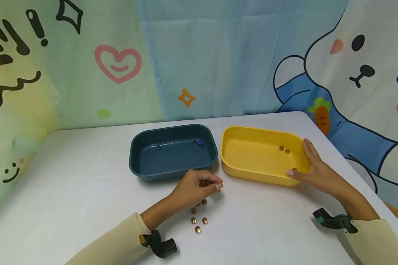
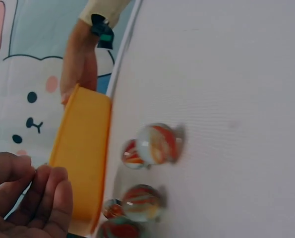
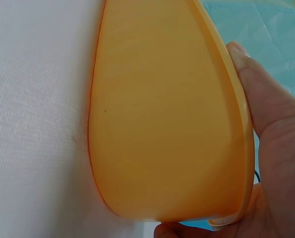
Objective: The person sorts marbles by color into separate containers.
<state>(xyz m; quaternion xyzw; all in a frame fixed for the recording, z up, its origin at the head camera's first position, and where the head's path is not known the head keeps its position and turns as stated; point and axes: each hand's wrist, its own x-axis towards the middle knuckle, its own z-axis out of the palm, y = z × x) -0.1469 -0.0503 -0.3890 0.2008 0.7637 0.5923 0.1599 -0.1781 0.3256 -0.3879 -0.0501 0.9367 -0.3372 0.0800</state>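
Head view: marbles (image 1: 204, 221) lie near the left hand (image 1: 195, 186), pinched, contents unclear; right hand (image 1: 315, 172) grips yellow tray (image 1: 252, 152)

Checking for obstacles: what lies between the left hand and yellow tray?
The head view shows only bare white tabletop between the left hand and yellow tray.

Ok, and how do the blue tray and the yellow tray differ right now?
The blue tray is dark; the yellow tray is bright. The blue tray holds bluish marbles, the yellow tray brownish marbles. The right hand grips the yellow tray, while neither grips the blue tray. Both are oblong with rounded corners.
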